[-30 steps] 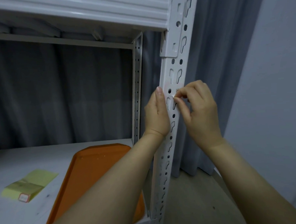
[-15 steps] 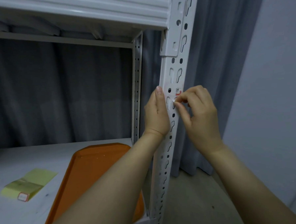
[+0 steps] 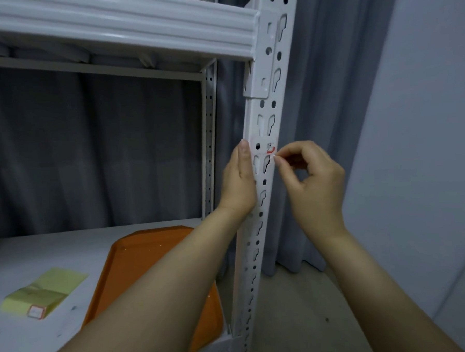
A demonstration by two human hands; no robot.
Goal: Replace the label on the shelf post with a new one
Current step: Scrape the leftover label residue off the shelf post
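Right hand (image 3: 311, 182) pinches label (image 3: 264, 143) corner | left hand (image 3: 240, 183) flat on post (image 3: 293, 24)

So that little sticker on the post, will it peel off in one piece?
Probably not. The label looks paper-thin and lies flat on the shelf post, across its punched holes, so it may tear. Only a scrap of red border shows, hinting it breaks into bits. The right hand pinches a tiny edge, so it is likely limp and almost weightless.
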